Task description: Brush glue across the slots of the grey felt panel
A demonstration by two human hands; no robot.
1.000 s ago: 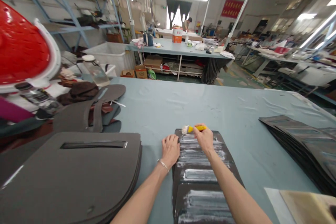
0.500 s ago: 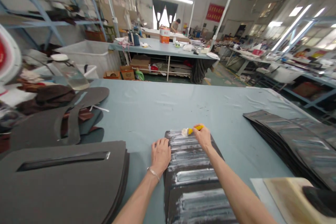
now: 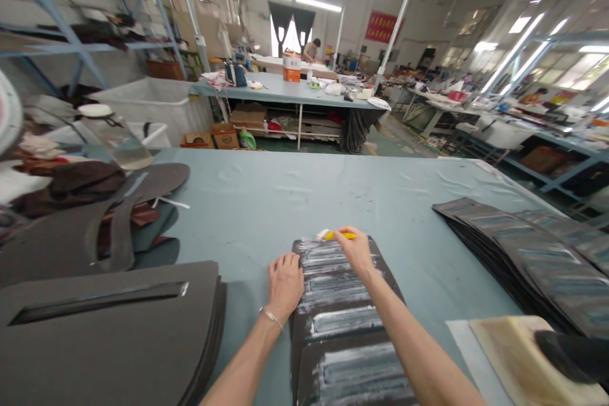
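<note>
My left hand (image 3: 285, 285) lies flat and open on the left edge of a dark foam panel (image 3: 340, 323), which is streaked with white glue. My right hand (image 3: 354, 250) grips a yellow-handled brush (image 3: 339, 235) at the panel's far end. The brush's white-coated bristles touch the panel's top edge. A stack of dark grey foam pieces (image 3: 109, 330) lies to the left of my left hand, and a fanned pile of glue-streaked panels (image 3: 523, 254) lies to the right.
The panels lie on a grey-blue table (image 3: 247, 203). A cream board (image 3: 518, 355) with a black object (image 3: 575, 355) sits at the lower right. Dark straps and cloth (image 3: 95, 203) are heaped at the left. Beyond stands another cluttered table (image 3: 285, 90) with a person (image 3: 311, 49).
The view has turned right, so the table and panels drift left in the picture. The cream board shows more at the lower right. My hands keep their hold and place on the panel.
</note>
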